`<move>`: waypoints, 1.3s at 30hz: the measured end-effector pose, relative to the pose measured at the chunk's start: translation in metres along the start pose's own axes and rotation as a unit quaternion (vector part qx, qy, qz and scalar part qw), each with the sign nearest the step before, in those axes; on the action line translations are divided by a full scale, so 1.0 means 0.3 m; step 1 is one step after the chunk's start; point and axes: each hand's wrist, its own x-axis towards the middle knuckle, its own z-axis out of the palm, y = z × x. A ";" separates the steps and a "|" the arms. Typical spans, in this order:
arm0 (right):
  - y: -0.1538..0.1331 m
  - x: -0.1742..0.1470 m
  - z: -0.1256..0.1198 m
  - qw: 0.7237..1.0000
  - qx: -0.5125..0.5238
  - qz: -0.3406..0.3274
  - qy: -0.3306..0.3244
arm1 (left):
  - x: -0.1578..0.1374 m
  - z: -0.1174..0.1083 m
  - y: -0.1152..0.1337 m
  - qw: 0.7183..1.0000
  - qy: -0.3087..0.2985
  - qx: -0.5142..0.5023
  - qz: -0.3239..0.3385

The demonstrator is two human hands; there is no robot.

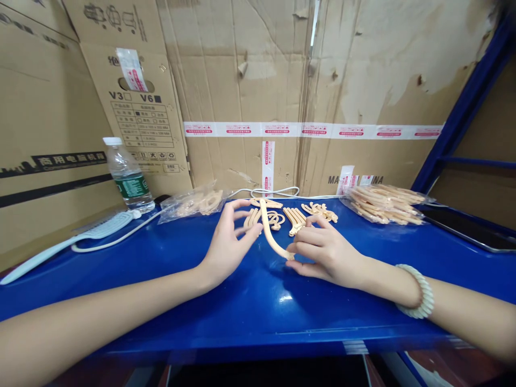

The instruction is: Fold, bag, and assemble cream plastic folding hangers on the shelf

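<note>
A curved, beige, rib-like piece (pixel 269 236) is held up over the blue table. My right hand (pixel 328 251) pinches its lower end between thumb and fingers; a pale beaded bracelet circles that wrist. Just left of the piece is my left hand (pixel 231 242), its fingers curved and apart. Its thumb tip comes close to the piece, and I cannot tell whether they touch. Beyond the hands lie small beige parts: a row of straight strips (pixel 296 217), curved ring-like parts (pixel 276 219) and a cluster of curled ones (pixel 320 209).
Clear bags of beige parts lie at left (pixel 193 203) and right (pixel 385 204). A water bottle (pixel 131 183), a light blue hairbrush (pixel 80 236) and a white cable (pixel 116 244) are at left. A dark phone-like device (pixel 471 228) lies at right. Cardboard (pixel 250 91) stands behind.
</note>
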 end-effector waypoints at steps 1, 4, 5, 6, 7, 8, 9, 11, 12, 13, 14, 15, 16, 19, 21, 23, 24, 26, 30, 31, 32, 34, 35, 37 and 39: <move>0.001 -0.001 0.000 1.000 0.004 0.005 0.005 | -0.004 -0.005 0.003 0.994 -0.023 0.067 0.089; -0.002 -0.003 0.001 1.000 0.008 0.006 0.012 | -0.025 -0.013 0.022 0.908 -0.155 0.235 0.309; -0.006 -0.003 0.001 1.000 0.005 -0.001 0.014 | -0.033 -0.014 0.029 0.879 -0.194 0.268 0.343; -0.010 -0.002 0.001 1.000 0.001 -0.011 0.016 | -0.040 -0.012 0.036 0.859 -0.221 0.291 0.357; -0.015 -0.001 0.000 1.000 -0.004 -0.020 0.017 | -0.044 -0.011 0.041 0.849 -0.236 0.309 0.358; -0.021 0.000 -0.002 0.999 -0.009 -0.027 0.017 | -0.047 -0.009 0.045 0.845 -0.243 0.322 0.351; -0.025 0.002 -0.003 0.999 -0.013 -0.033 0.017 | -0.047 -0.007 0.046 0.844 -0.247 0.332 0.342; -0.032 0.005 -0.008 0.999 -0.022 -0.036 0.017 | -0.044 -0.006 0.044 0.842 -0.250 0.344 0.332; -0.034 0.007 -0.010 0.999 -0.026 -0.034 0.016 | -0.042 -0.005 0.040 0.841 -0.251 0.346 0.332; -0.036 0.008 -0.012 0.999 -0.030 -0.033 0.017 | -0.041 -0.005 0.035 0.842 -0.251 0.343 0.333; -0.037 0.009 -0.015 0.999 -0.034 -0.031 0.017 | -0.040 -0.005 0.030 0.843 -0.251 0.338 0.334; -0.038 0.010 -0.016 0.999 -0.036 -0.030 0.015 | -0.041 -0.004 0.025 0.846 -0.252 0.331 0.335; -0.038 0.010 -0.017 0.999 -0.039 -0.030 0.014 | -0.042 -0.004 0.021 0.848 -0.253 0.323 0.335; -0.039 0.012 -0.018 0.998 -0.048 -0.038 0.012 | -0.045 -0.002 0.016 0.853 -0.263 0.306 0.331; -0.038 0.012 -0.017 0.997 -0.053 -0.047 0.010 | -0.044 -0.002 0.019 0.852 -0.276 0.302 0.327; -0.038 0.012 -0.015 0.997 -0.053 -0.054 0.002 | -0.043 -0.002 0.023 0.849 -0.288 0.305 0.320; -0.038 0.012 -0.013 0.997 -0.050 -0.057 -0.003 | -0.042 -0.002 0.025 0.847 -0.294 0.308 0.318; -0.038 0.011 -0.009 0.997 -0.038 -0.059 -0.012 | -0.041 -0.002 0.027 0.843 -0.303 0.312 0.316; -0.039 0.005 0.004 0.999 0.036 -0.028 -0.016 | -0.043 -0.001 0.026 0.845 -0.303 0.307 0.316; -0.039 0.003 0.008 0.998 0.063 -0.016 -0.015 | -0.044 0.000 0.025 0.846 -0.301 0.304 0.317; -0.040 0.002 0.011 0.996 0.088 -0.006 -0.013 | -0.045 0.000 0.024 0.848 -0.297 0.300 0.319; -0.044 0.001 0.014 0.992 0.127 0.011 -0.011 | -0.047 0.000 0.021 0.853 -0.284 0.292 0.326; -0.046 0.001 0.014 0.990 0.140 0.017 -0.010 | -0.048 0.000 0.020 0.855 -0.276 0.287 0.331; -0.049 0.003 0.012 0.985 0.169 0.027 -0.006 | -0.049 -0.003 0.019 0.856 -0.253 0.284 0.350; -0.045 0.006 0.010 0.977 0.206 0.051 -0.001 | -0.048 -0.008 0.023 0.838 -0.230 0.293 0.400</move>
